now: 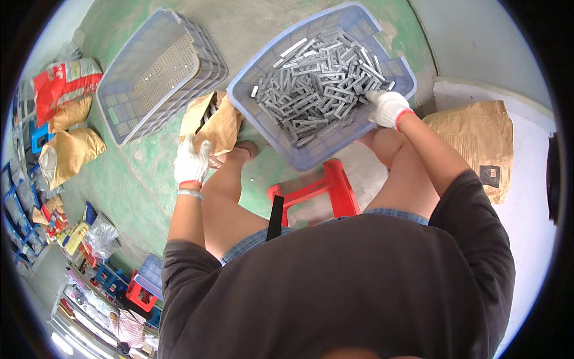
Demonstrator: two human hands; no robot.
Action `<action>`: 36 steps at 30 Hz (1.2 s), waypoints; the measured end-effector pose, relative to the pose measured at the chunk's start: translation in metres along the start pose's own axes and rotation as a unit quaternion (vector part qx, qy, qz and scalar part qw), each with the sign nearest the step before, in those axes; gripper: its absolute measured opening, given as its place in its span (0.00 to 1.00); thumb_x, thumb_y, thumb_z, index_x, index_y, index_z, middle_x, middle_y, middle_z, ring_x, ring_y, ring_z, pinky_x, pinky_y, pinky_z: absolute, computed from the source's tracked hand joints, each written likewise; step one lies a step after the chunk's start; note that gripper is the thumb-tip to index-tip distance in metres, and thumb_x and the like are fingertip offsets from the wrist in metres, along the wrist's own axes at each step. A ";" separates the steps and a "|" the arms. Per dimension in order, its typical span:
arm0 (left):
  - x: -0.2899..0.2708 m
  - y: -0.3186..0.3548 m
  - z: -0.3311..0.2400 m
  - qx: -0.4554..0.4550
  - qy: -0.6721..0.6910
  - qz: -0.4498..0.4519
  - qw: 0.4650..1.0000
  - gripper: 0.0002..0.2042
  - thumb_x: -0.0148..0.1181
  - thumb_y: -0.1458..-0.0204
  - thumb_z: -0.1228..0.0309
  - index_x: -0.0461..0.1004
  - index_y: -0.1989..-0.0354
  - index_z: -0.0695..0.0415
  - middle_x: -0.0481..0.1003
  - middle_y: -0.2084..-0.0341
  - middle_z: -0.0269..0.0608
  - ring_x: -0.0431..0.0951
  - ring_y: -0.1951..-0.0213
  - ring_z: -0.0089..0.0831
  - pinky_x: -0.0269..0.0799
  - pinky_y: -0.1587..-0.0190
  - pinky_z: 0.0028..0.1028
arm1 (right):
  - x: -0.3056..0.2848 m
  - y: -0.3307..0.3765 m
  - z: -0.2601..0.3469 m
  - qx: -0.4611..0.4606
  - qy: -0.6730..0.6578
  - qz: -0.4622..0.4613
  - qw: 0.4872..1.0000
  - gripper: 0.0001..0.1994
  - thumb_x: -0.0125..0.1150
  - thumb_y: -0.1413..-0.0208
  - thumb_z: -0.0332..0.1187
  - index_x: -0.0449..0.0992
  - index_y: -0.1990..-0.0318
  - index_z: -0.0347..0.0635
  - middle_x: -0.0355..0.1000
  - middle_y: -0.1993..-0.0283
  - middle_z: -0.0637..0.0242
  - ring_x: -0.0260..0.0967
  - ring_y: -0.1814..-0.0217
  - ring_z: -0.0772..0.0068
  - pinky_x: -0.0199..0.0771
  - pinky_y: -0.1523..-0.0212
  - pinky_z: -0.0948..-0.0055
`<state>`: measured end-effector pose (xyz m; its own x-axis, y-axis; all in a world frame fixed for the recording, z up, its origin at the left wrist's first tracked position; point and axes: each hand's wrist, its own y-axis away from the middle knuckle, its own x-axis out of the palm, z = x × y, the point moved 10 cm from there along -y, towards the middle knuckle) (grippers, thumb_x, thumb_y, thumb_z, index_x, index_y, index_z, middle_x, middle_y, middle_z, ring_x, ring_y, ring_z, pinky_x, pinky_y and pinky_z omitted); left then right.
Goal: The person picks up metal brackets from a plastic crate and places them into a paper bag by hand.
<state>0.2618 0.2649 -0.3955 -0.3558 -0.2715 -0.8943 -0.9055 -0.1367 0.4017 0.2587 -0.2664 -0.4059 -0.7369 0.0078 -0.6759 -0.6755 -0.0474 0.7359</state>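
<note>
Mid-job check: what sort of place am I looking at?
Probably a workshop or small factory floor, judging by the large blue basket heaped with similar grey parts, the brown paper sack nearby and the patchy green floor.

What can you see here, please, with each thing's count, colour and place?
Bin: 1, blue, top centre
Parts: many, grey, in the bin
Basket: 1, grey, top left
Open bag: 1, brown, by the basket
Sack: 1, brown, right
Red sack: 1, red, far left
Bags: at least 2, brown, far left
Near stool: 1, red, centre
Plastic bag: 1, clear, lower left
Clutter: uncounted, mixed colours, left
Shirt: 1, dark, bottom
Legs: 2, bare, centre
Left fingers: 1 hand, white glove, at open bag
Right fingers: 1 hand, white glove, at bin's right
</note>
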 end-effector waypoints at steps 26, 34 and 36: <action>0.006 0.006 -0.109 0.089 -0.036 -0.003 0.995 0.26 0.67 0.46 0.62 0.71 0.44 0.67 0.74 0.46 0.57 0.72 0.42 0.51 0.65 0.38 0.41 | 0.115 -0.193 -0.007 -0.076 0.109 0.108 0.985 0.40 0.76 0.62 0.31 0.66 0.37 0.54 0.72 0.43 0.61 0.71 0.40 0.50 0.76 0.46 0.46; 0.014 0.017 -0.117 0.022 0.055 0.053 0.997 0.28 0.68 0.46 0.60 0.70 0.42 0.66 0.72 0.44 0.58 0.70 0.41 0.52 0.65 0.38 0.42 | 0.123 -0.188 -0.019 -0.130 0.100 0.060 0.985 0.29 0.67 0.54 0.27 0.70 0.40 0.53 0.68 0.39 0.64 0.67 0.36 0.53 0.75 0.46 0.57; 0.019 0.019 -0.116 0.010 0.082 0.063 0.995 0.28 0.68 0.46 0.60 0.70 0.42 0.66 0.72 0.44 0.57 0.71 0.40 0.50 0.65 0.38 0.41 | 0.124 -0.187 -0.015 -0.134 0.123 0.089 0.979 0.26 0.63 0.49 0.29 0.70 0.40 0.53 0.67 0.37 0.65 0.64 0.34 0.52 0.75 0.46 0.54</action>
<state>0.2648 0.1471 -0.3820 -0.4252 -0.4371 -0.7926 -0.8613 -0.0737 0.5027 0.2941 -0.2717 -0.6278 -0.7918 -0.2643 -0.5506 -0.4809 -0.2859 0.8288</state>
